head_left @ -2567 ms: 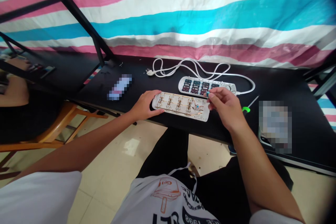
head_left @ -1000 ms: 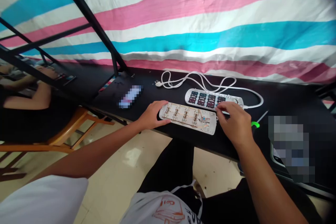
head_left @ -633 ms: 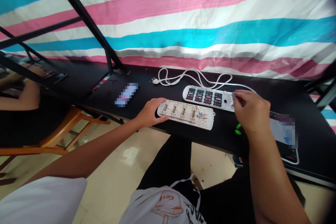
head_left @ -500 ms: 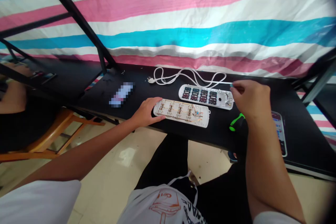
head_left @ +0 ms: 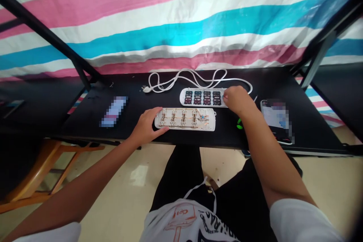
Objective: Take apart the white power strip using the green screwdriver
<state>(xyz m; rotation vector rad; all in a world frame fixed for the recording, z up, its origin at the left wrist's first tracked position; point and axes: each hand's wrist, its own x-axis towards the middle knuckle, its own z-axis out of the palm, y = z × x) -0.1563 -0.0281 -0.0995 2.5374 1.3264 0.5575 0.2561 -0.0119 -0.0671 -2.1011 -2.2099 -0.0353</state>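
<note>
My left hand [head_left: 148,125] grips the left end of an opened power strip half [head_left: 185,124], thumb along its near edge and fingers at the far edge. Brass-coloured contact strips, wires and a small blue part show inside it. Behind it lies the other power strip half [head_left: 183,97], a white shell with rows of dark socket inserts. My right hand [head_left: 239,100] is over that shell's right end, fingertips pinched together and pointing down. It covers that end, and what the fingers hold is too small to make out.
A white power cord [head_left: 177,78] with a plug [head_left: 146,89] loops behind the shell. A green-handled tool [head_left: 239,123] is partly hidden by my right forearm. Phones [head_left: 115,111] [head_left: 276,121] lie on both sides of the black table [head_left: 136,100]. Black metal bars [head_left: 51,34] slant up at the back.
My right hand has moved left from beside the shell to over its right end. The view has turned, shifting the scene left. My left hand keeps its grip.
</note>
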